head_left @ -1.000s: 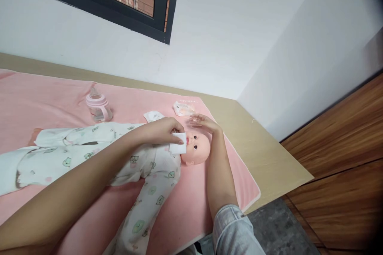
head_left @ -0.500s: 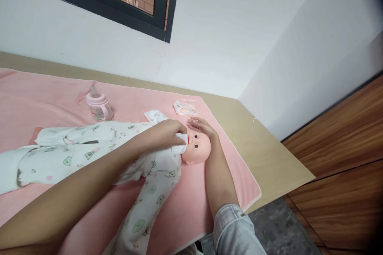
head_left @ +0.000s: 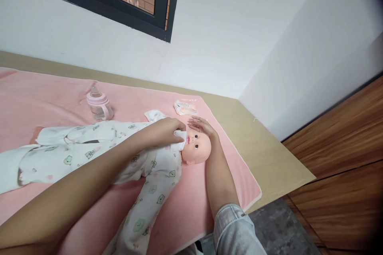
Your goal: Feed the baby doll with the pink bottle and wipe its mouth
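A baby doll (head_left: 200,148) lies on its back in a white romper (head_left: 98,155) printed with green and pink animal figures. My left hand (head_left: 167,130) pinches a small folded white cloth (head_left: 178,142) at the doll's chin, just below its mouth. Its left forearm crosses over the doll's body. Beside the far side of the doll's head rests my right hand (head_left: 201,124), fingers stretched out and nothing in them. Its wrist curves round the crown of the head. Part of the doll's neck is hidden by the cloth.
A pink baby bottle (head_left: 100,105) with a handle stands beyond the doll's legs. Near the head lies a clear plastic packet (head_left: 185,107). Both rest on a pink mat (head_left: 236,175) over a wooden table (head_left: 269,167). A white wall and a window (head_left: 128,4) are behind.
My left hand has drawn the white cloth slightly back from the doll's mouth toward the chin, so the lips show more. My right hand has stayed in place.
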The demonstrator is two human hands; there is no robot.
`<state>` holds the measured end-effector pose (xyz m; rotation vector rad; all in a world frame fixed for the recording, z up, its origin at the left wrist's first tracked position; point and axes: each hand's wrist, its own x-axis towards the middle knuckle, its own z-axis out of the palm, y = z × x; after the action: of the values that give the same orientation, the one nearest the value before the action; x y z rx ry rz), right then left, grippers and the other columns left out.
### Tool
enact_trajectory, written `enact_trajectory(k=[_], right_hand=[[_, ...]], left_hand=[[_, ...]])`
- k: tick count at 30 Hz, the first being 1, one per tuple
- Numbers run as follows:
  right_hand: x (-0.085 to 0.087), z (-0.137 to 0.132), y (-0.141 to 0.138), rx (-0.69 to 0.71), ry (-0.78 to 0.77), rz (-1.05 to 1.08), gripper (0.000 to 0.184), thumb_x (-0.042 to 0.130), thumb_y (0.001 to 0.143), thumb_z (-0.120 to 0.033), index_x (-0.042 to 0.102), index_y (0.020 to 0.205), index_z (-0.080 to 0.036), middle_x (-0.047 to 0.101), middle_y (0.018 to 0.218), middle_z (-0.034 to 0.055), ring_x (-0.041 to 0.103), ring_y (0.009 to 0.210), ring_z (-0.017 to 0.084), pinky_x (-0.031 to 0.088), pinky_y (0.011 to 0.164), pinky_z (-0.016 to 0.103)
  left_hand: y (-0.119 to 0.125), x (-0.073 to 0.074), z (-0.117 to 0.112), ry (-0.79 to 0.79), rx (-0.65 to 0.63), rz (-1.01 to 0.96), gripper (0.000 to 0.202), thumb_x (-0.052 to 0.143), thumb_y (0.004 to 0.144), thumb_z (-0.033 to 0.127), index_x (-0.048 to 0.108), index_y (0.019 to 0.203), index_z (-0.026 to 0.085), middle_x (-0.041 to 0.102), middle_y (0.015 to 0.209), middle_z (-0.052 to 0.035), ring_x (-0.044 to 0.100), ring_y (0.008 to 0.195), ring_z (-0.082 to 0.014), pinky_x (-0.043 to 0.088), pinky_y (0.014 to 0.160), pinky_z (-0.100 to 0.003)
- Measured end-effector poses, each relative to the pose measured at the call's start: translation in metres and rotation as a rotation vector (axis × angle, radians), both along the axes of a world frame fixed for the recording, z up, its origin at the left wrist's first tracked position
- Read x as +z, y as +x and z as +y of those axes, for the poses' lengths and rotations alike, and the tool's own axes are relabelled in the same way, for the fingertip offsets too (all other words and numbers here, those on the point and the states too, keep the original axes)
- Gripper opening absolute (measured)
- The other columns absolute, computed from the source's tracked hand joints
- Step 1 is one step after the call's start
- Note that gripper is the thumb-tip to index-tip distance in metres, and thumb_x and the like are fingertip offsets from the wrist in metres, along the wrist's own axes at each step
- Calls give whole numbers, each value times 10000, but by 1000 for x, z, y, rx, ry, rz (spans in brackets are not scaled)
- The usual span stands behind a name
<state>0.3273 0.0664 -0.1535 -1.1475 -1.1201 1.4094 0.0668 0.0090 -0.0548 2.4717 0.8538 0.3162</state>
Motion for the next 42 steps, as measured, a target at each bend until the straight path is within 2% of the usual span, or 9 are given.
enact_trajectory(k=[3,7,11,17,25,32,37,42], right_hand=[[1,-1,-1,-8,-3,-6,272,666,737,-250,589,996,-216,720,945,51,642,1047,205,474,1004,428],[1,0,-1,-11,-1,0,257,652,742,-250,586,989,-220,721,936,47,642,1044,204,472,1004,424],[0,1,0,-9,4,9,250,634,750,-241,584,994,-217,721,926,42,648,1026,197,471,1001,414],[-1,2,1,-12,6,14,234,629,756,-255,588,984,-223,721,923,42,650,1027,203,472,995,417],[-3,4,1,-20,6,14,236,629,767,-293,586,990,-230,718,922,39,648,1031,207,468,996,424],[-3,4,1,-29,3,17,229,621,782,-316,585,987,-221,716,931,44,646,1023,203,473,991,415],[-1,2,0,-35,-5,23,227,621,781,-321,590,979,-216,718,930,48,643,1031,208,473,991,420],[2,0,-1,-39,-14,34,211,619,785,-320,601,969,-218,717,920,45,640,1043,217,468,1003,436]], left_hand=[[-1,0,1,10,13,-23,75,517,759,258,570,758,205,634,696,12,600,600,-182,338,525,-272],[-1,-4,3,40,24,-49,165,523,753,247,631,876,223,678,769,20,630,642,-188,375,559,-265],[0,-3,3,23,22,-46,169,515,769,255,648,869,221,688,765,27,632,600,-174,384,566,-263],[2,1,-1,110,64,-49,200,509,771,268,682,846,202,710,819,-21,632,690,-209,375,585,-273],[6,-5,3,187,85,-89,227,520,786,289,699,886,190,723,935,-51,640,834,-233,401,665,-277],[8,-4,1,187,95,-72,263,527,794,303,715,932,181,723,1005,-84,645,933,-274,428,719,-290],[5,-5,3,166,95,-84,301,498,829,316,704,1010,192,707,1109,-67,647,981,-261,448,763,-295],[5,3,-4,119,58,-123,328,495,840,285,689,1090,199,698,1148,-43,635,1019,-243,451,821,-285]])
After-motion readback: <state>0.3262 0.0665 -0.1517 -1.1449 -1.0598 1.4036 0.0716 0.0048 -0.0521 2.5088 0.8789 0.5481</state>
